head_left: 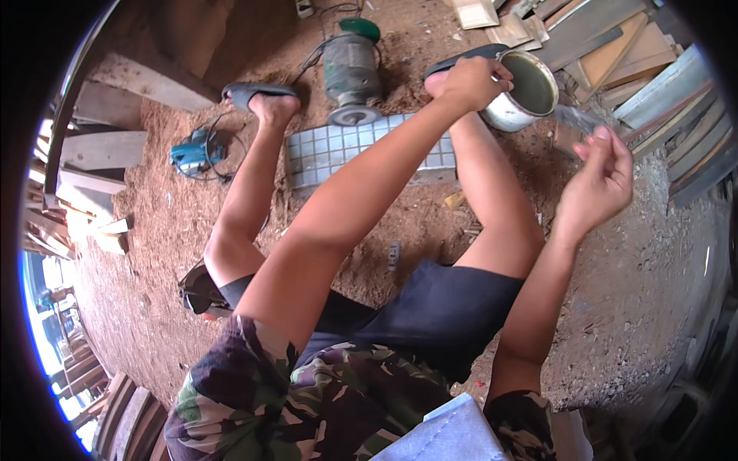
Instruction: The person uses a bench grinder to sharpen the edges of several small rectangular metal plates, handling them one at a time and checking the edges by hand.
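Note:
My left hand (475, 83) is stretched across to the near side of a white pail (510, 115). Its fingers are curled together at the rim, around something small and pale that I cannot make out. Dull greenish-grey contents, perhaps liquid, show inside the pail. To the right, my right hand (601, 180) is raised, thumb and fingertips pinched on a thin, clear piece of plastic (578, 121). The plastic is blurred and extends left toward the pail, so its exact shape does not show.
A tiled block (330, 154) lies between my feet. Beyond it stands a worn grey-green grinder motor (350, 73) with a disc. A blue power tool (197, 154) with a cord rests on the left. Wood offcuts (623, 54) are heaped at the far right; sawdust covers the ground.

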`<move>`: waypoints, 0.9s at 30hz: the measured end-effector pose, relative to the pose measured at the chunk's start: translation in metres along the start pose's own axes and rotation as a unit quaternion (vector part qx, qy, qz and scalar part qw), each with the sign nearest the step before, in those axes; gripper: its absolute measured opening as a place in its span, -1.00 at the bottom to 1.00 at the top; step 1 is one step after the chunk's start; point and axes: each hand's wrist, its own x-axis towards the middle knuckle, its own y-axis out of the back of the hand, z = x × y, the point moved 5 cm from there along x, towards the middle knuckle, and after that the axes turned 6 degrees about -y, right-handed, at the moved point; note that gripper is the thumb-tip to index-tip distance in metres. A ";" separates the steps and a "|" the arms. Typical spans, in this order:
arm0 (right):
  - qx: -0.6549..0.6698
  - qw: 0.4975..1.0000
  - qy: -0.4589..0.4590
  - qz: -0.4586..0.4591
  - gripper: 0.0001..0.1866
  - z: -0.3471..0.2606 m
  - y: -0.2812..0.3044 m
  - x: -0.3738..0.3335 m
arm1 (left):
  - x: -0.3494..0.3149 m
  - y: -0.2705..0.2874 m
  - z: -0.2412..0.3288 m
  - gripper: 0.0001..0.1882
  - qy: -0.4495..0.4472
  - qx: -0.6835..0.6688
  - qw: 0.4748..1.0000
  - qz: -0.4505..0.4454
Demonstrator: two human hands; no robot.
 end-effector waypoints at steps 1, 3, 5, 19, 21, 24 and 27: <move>-0.045 0.999 0.020 0.016 -0.78 0.006 0.013 0.017 | 0.026 -0.017 -0.001 -0.70 -0.028 0.141 0.990 -0.002; -0.084 0.996 0.031 0.024 -0.78 0.032 0.024 0.046 | 0.067 -0.046 -0.009 -0.71 -0.077 0.410 0.909 -0.005; -0.138 0.990 0.039 0.003 -0.76 0.054 0.019 0.065 | 0.096 -0.064 -0.022 -0.71 -0.073 0.473 0.877 -0.042; -0.447 0.792 0.082 -0.407 -0.83 0.239 -0.154 0.129 | 0.009 -0.010 -0.035 -0.83 -0.173 0.290 0.914 0.226; -0.456 0.779 0.082 -0.422 -0.84 0.242 -0.160 0.120 | -0.035 0.003 -0.049 -0.84 -0.153 0.238 0.936 0.212; -0.452 0.776 0.073 -0.434 -0.85 0.240 -0.157 0.124 | -0.102 0.016 -0.055 -0.83 -0.105 0.182 0.967 0.146; -0.450 0.801 0.017 -0.393 -0.83 0.217 -0.148 0.126 | -0.170 0.022 -0.070 -0.80 -0.026 0.133 0.989 0.067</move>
